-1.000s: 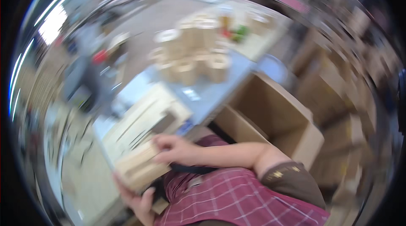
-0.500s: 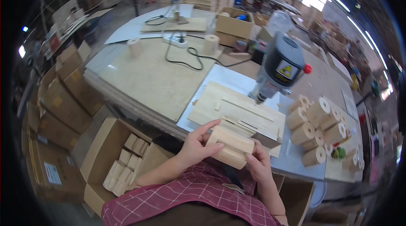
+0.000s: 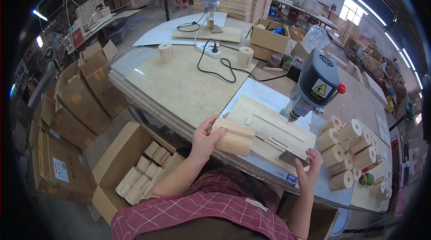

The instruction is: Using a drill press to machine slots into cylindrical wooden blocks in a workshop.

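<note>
the left hand (image 3: 205, 145) is closed on a pale wooden block (image 3: 234, 138), gripping it by its left end, with the thumb laid over the near face. the block sticks out to the right of that hand, slightly tilted, its other end free, just in front of the flat wooden board (image 3: 256, 106) on the table. the right hand (image 3: 309, 168) holds nothing that shows; its thumb and fingers stand apart, well to the right of the block and near the board's right end. hole-bored wooden cylinders (image 3: 345, 149) stand beyond it, and an open carton (image 3: 117, 158) of wooden pieces (image 3: 140, 176) sits left of the left forearm.
</note>
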The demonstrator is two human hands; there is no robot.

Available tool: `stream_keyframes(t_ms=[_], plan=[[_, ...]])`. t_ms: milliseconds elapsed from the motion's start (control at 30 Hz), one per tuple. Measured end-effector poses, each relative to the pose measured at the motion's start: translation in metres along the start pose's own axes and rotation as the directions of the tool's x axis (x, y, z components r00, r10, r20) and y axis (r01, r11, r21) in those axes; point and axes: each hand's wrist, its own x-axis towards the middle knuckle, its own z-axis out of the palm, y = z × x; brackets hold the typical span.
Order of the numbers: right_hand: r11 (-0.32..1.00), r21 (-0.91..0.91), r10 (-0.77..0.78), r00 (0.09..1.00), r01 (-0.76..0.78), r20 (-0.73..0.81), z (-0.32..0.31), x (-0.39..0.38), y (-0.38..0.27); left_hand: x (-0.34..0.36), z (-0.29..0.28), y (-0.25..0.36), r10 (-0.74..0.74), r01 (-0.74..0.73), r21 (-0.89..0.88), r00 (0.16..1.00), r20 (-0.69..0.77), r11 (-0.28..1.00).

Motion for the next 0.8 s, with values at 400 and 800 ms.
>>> stream_keyframes(t_ms=[400,800], plan=[[0.874,-0.455,-0.117,0.983,0.169,0.139,0.01,-0.002,0.037,0.03,-0.007,-0.054,-0.087,0.087,0.054,0.996,0.001,0.995],[0.939,0.226,0.22,0.958,-0.259,0.185,-0.003,-0.009,0.106,0.021,0.008,-0.072,-0.147,0.139,0.208,0.989,0.028,0.968]])
